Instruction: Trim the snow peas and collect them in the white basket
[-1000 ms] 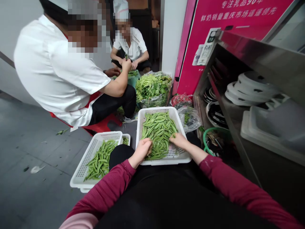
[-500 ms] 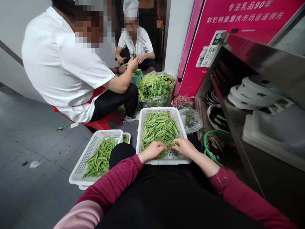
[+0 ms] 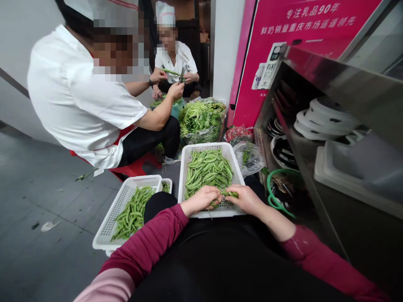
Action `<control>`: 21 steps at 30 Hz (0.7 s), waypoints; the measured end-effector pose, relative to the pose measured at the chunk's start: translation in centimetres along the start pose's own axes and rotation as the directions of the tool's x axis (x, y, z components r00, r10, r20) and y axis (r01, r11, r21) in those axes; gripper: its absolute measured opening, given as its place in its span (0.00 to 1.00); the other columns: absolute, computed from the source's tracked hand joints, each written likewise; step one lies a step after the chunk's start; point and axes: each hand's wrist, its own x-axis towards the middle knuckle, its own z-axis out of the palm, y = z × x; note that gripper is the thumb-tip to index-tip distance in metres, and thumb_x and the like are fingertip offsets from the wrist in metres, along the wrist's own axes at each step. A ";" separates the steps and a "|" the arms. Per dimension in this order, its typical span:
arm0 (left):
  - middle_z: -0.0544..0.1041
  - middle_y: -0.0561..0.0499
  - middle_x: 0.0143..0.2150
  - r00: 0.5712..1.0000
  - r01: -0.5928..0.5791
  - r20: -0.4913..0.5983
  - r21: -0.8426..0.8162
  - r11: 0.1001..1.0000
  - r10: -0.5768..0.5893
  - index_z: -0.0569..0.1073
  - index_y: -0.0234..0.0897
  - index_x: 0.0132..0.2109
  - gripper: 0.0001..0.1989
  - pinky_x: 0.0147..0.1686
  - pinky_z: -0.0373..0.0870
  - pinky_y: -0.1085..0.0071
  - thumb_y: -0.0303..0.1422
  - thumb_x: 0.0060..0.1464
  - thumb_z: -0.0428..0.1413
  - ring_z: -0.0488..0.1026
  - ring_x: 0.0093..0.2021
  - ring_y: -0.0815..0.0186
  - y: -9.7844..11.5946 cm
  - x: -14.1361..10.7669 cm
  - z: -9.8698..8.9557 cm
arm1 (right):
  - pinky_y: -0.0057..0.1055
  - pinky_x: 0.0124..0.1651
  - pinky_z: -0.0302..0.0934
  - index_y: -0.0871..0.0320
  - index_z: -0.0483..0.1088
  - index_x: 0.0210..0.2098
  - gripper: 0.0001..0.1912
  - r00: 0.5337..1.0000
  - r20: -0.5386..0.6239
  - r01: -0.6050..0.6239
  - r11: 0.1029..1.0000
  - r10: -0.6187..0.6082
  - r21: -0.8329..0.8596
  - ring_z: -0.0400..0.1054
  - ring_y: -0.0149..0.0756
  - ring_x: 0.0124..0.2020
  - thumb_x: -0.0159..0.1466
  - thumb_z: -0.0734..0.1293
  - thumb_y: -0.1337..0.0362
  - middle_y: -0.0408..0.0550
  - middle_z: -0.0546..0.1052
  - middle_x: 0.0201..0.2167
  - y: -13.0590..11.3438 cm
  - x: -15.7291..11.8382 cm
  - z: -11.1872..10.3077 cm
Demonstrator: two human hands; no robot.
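**Left hand (image 3: 203,198) and right hand (image 3: 248,199) drawn together over near end of white basket (image 3: 206,146)**

Since one second ago both hands have come in from opposite sides of the basket and now nearly meet; half a second ago they were already close. At far left, the seated co-worker (image 3: 85,96) has since lifted a green stalk (image 3: 170,72) in one hand; the other grips a metal tool (image 3: 181,75).

Right hand: thumb and fingers pinched on a green pod (image 3: 233,194), which points right. Left hand: fingers curled inward, tips at the pod's left end; cannot tell whether they pinch it or merely touch, nor what lies under the palm. Pod is above the basket's near end, between the two hands.

Basket is perforated. Loose pile of pods (image 3: 208,170) fills its middle and far part; bare mesh shows at near right.

To the left, lower: second basket (image 3: 101,243), its own heap of green pods inside. Far side: large bag of leafy greens (image 3: 201,115), a second co-worker (image 3: 176,58) crouched behind. Right of the near basket: clear plastic bag (image 3: 255,163) with some greenery, then green-rimmed basket (image 3: 270,188) beside a metal shelf holding white stacked pieces (image 3: 327,117).
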 end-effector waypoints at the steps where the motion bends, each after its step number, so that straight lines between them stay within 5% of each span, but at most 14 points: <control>1: 0.59 0.58 0.17 1.000 -0.006 -0.012 0.001 1.000 0.006 0.63 0.32 0.24 0.08 0.12 0.46 0.81 0.32 0.45 0.46 0.52 0.13 0.79 -0.1 0.1 0.2 | 0.26 0.37 0.57 0.56 0.71 0.30 0.05 1.000 -0.016 0.005 0.999 -0.004 0.043 0.65 0.32 0.32 0.55 0.64 0.63 0.44 0.72 0.29 -0.3 -0.1 0.1; 4: 0.57 0.58 0.15 0.996 -0.027 -0.090 0.020 0.999 0.029 0.61 0.33 0.22 0.07 0.13 0.46 0.80 0.30 0.43 0.44 0.51 0.13 0.78 -1.1 0.6 0.2 | 0.27 0.37 0.58 0.58 0.71 0.29 0.06 0.989 -0.117 -0.061 0.975 0.087 0.212 0.66 0.32 0.32 0.54 0.65 0.62 0.44 0.73 0.29 -0.8 -0.2 0.2; 8: 0.56 0.58 0.14 0.965 0.026 -0.259 0.245 0.969 0.040 0.61 0.33 0.18 0.07 0.16 0.48 0.78 0.28 0.40 0.44 0.51 0.14 0.77 -3.1 0.9 -1.3 | 0.29 0.34 0.59 0.60 0.71 0.31 0.12 0.890 -0.287 -0.199 0.869 0.353 0.452 0.66 0.35 0.30 0.52 0.66 0.57 0.46 0.73 0.28 -0.6 -0.3 -0.3; 12: 0.63 0.56 0.17 0.959 0.045 -0.272 0.417 0.908 0.078 0.70 0.31 0.25 0.11 0.19 0.52 0.78 0.27 0.42 0.44 0.55 0.18 0.75 -3.3 0.6 -2.2 | 0.28 0.30 0.59 0.61 0.70 0.31 0.15 0.868 -0.259 -0.223 0.799 0.424 0.559 0.65 0.35 0.28 0.51 0.66 0.55 0.45 0.72 0.24 -0.3 -0.5 0.1; 16: 0.67 0.54 0.24 0.974 -0.123 -0.106 0.492 0.862 0.199 0.73 0.32 0.38 0.15 0.23 0.55 0.78 0.29 0.46 0.44 0.58 0.22 0.74 -1.2 0.3 -1.0 | 0.27 0.28 0.58 0.61 0.70 0.31 0.15 0.880 -0.218 -0.251 0.804 0.421 0.539 0.64 0.33 0.26 0.52 0.65 0.54 0.43 0.69 0.20 -0.8 -0.5 0.9; 18: 0.65 0.55 0.21 0.978 -0.175 -0.008 0.523 0.834 0.210 0.73 0.32 0.34 0.14 0.23 0.55 0.78 0.31 0.49 0.44 0.57 0.22 0.74 -0.3 0.2 -0.5 | 0.27 0.29 0.59 0.61 0.70 0.31 0.15 0.892 -0.214 -0.265 0.843 0.398 0.468 0.64 0.34 0.26 0.54 0.64 0.54 0.43 0.69 0.21 -1.1 -0.3 0.9; 21: 0.64 0.55 0.19 0.971 -0.183 0.000 0.637 0.749 0.237 0.71 0.33 0.26 0.14 0.24 0.55 0.78 0.33 0.51 0.43 0.57 0.21 0.74 0.3 0.2 -0.7 | 0.30 0.36 0.59 0.59 0.70 0.36 0.15 0.904 -0.327 -0.221 0.956 0.275 0.194 0.65 0.37 0.33 0.56 0.62 0.55 0.49 0.71 0.30 -1.3 0.2 -0.1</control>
